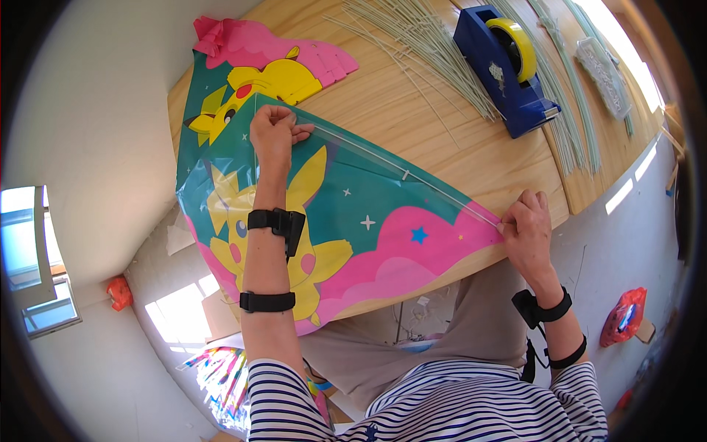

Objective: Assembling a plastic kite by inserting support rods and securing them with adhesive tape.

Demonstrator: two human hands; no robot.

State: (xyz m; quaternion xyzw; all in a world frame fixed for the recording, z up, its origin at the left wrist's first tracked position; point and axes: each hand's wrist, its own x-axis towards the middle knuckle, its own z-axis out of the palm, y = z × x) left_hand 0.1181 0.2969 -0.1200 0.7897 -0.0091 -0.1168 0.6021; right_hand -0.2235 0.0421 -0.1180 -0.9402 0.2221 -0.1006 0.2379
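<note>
A printed plastic kite sail point(361, 199), green and pink with a yellow cartoon figure, lies across the table edge in front of me. Along its upper slanting edge runs a thin white rod point(406, 175). My left hand point(272, 136) is closed in a pinch at the rod's upper end, near the sail's top. At the pointed right corner, my right hand point(526, 228) pinches the sail and the rod's lower end; its fingertips partly hide them. My left forearm covers part of the printed figure.
Another kite sail point(258, 77) lies bunched behind. A blue tape dispenser point(479, 51) with yellow tape stands back right, beside bundles of pale rods point(420, 37) and a clear plastic box point(604, 77). The wooden table point(471, 162) ends near my lap. A red bag point(624, 317) sits on the floor.
</note>
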